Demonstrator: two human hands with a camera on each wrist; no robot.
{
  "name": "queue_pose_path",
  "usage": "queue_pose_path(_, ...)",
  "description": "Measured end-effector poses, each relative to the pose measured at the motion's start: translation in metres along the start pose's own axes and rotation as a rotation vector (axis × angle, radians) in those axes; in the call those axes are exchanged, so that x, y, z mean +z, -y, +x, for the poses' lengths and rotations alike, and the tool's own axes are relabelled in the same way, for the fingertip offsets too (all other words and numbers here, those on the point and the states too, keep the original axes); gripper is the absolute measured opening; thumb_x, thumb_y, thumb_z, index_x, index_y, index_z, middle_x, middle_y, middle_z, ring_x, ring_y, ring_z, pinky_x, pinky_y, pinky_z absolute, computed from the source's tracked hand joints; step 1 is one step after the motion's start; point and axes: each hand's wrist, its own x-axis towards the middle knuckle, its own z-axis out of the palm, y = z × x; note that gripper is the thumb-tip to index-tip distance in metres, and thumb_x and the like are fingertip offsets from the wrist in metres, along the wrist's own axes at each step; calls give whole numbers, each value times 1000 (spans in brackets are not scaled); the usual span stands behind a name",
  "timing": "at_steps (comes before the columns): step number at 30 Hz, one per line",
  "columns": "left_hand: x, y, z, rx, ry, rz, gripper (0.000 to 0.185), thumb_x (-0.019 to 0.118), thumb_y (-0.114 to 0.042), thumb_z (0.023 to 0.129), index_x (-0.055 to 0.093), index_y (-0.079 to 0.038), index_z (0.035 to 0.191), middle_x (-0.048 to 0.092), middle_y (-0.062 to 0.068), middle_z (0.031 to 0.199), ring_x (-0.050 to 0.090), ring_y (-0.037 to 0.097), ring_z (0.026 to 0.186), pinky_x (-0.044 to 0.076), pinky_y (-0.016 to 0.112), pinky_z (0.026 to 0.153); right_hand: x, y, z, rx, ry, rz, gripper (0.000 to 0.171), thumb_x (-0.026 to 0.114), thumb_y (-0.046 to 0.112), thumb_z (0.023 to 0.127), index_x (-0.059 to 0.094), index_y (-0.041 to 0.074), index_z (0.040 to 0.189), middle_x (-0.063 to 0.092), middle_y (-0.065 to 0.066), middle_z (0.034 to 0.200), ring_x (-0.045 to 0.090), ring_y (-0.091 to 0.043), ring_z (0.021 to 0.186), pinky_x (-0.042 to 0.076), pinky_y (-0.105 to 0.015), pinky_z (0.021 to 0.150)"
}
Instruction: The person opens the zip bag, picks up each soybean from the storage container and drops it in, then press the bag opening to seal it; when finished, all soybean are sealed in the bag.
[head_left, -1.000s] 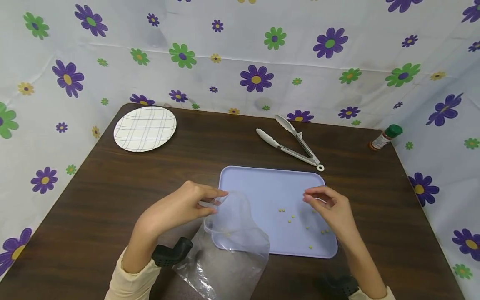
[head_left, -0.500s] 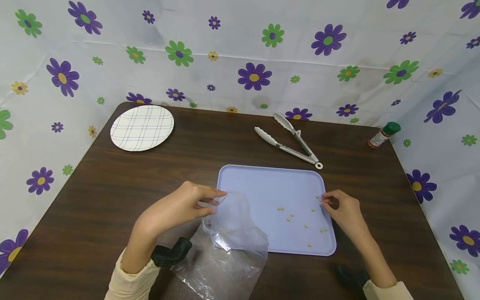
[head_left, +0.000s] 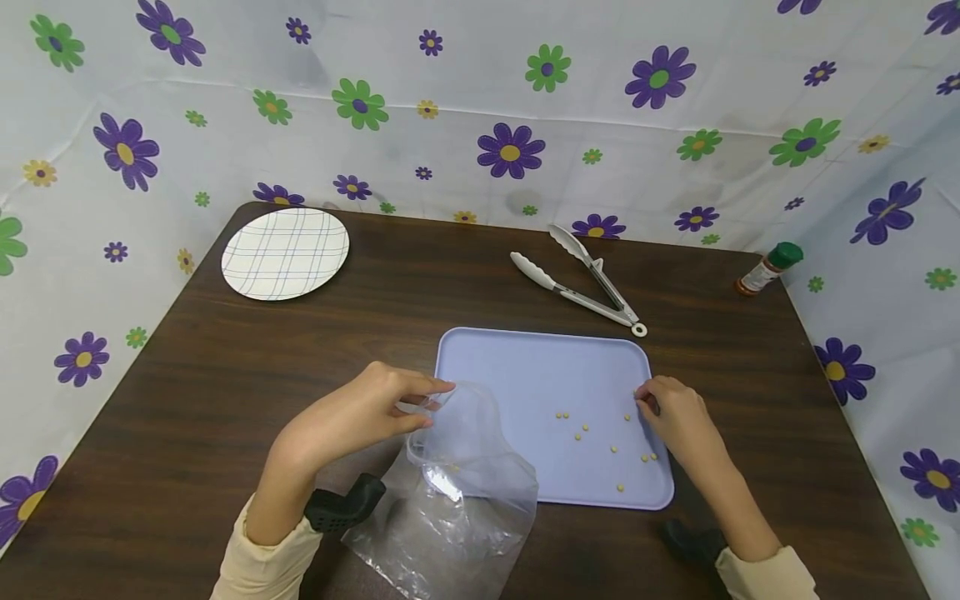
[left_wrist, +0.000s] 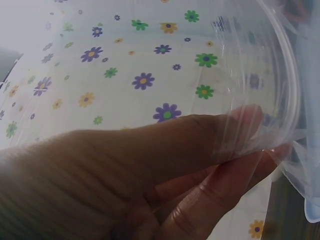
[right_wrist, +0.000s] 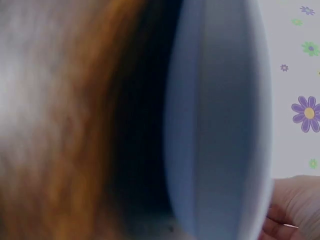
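My left hand [head_left: 375, 408] pinches the rim of a clear plastic bag [head_left: 480, 500] between thumb and fingers. In the left wrist view the bag's film [left_wrist: 250, 75] stretches past the fingertips. The bag hangs open over the near left corner of a lilac tray [head_left: 540, 358]. My right hand [head_left: 678, 417] pinches at a small yellow bead by the tray's right rim; its fingertips cover the bead. Several more yellow beads [head_left: 586, 427] lie scattered on the tray's right half. The tray's edge [right_wrist: 225, 120] blocks most of the right wrist view.
White and grey tongs [head_left: 592, 304] lie spread behind the tray. A white plate with blue lines [head_left: 285, 254] sits at the far left of the dark wooden table [head_left: 262, 358]. A green-capped spice bottle [head_left: 768, 268] is at the far right. Flowered cloth [head_left: 450, 83] hangs behind.
My right hand has moved right and down to the tray's right rim. Its fingertips have come together over beads that were visible half a second ago. My left hand keeps holding the bag.
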Motion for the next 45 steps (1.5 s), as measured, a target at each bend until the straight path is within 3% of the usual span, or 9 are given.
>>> queue_pose_path(5,0,-1,0,-11,0,-1,41,68,-6,81,61,-3,121,69,12,108,69,14,91,52,16,69,-8,12,4,13,-97,138,9,72,-3,73,68,2,80,66,-8,74,57,-12,65,49,-25,59)
queue_pose_path(9,1,-3,0,-10,1,-10,41,68,-6,81,60,-2,121,69,13,109,69,15,92,52,17,70,-25,43,11,-7,-181,370,13,71,-6,73,68,4,80,65,-5,73,53,1,66,46,-10,64)
queue_pose_path(14,2,-6,2,3,11,5,40,67,-7,82,60,-3,122,68,11,111,69,14,92,52,16,70,-49,98,15,-222,-229,629,21,69,-14,70,66,3,82,65,-5,79,54,0,72,45,-8,70)
queue_pose_path(18,0,-10,2,27,13,36,40,67,-8,83,60,-3,122,68,9,111,69,13,91,51,15,70,-57,137,17,-483,-220,684,26,70,-13,69,65,7,84,65,-1,81,58,-4,75,47,-11,72)
queue_pose_path(23,-1,-17,5,42,25,16,40,68,-8,82,60,-4,122,67,7,114,68,13,94,52,16,72,-52,171,18,-710,-110,709,7,67,3,82,67,9,86,64,0,87,60,-8,81,49,-13,76)
queue_pose_path(30,-2,-22,2,58,-2,42,39,69,-8,81,62,-6,120,68,4,113,66,6,89,51,14,70,-42,196,26,-888,-50,609,6,62,9,87,67,8,84,63,2,90,60,-9,85,49,-13,78)
queue_pose_path(34,-2,-21,2,58,-2,37,40,69,-7,81,62,-5,120,68,7,112,68,10,90,52,17,72,-44,185,28,-786,2,697,12,68,0,80,68,9,88,65,0,92,61,-10,88,50,-16,79)
queue_pose_path(40,-1,-16,0,35,10,1,40,68,-7,82,60,-3,122,66,10,115,68,14,95,52,17,73,-49,120,33,-287,86,1013,18,64,-9,80,68,4,91,66,-6,96,62,-10,93,51,-18,83)
queue_pose_path(45,-1,-11,-2,16,8,-17,41,67,-7,83,59,-3,122,66,10,116,68,15,94,52,15,72,-35,47,29,60,69,827,15,66,5,84,67,2,98,67,-1,96,62,1,85,50,-11,74)
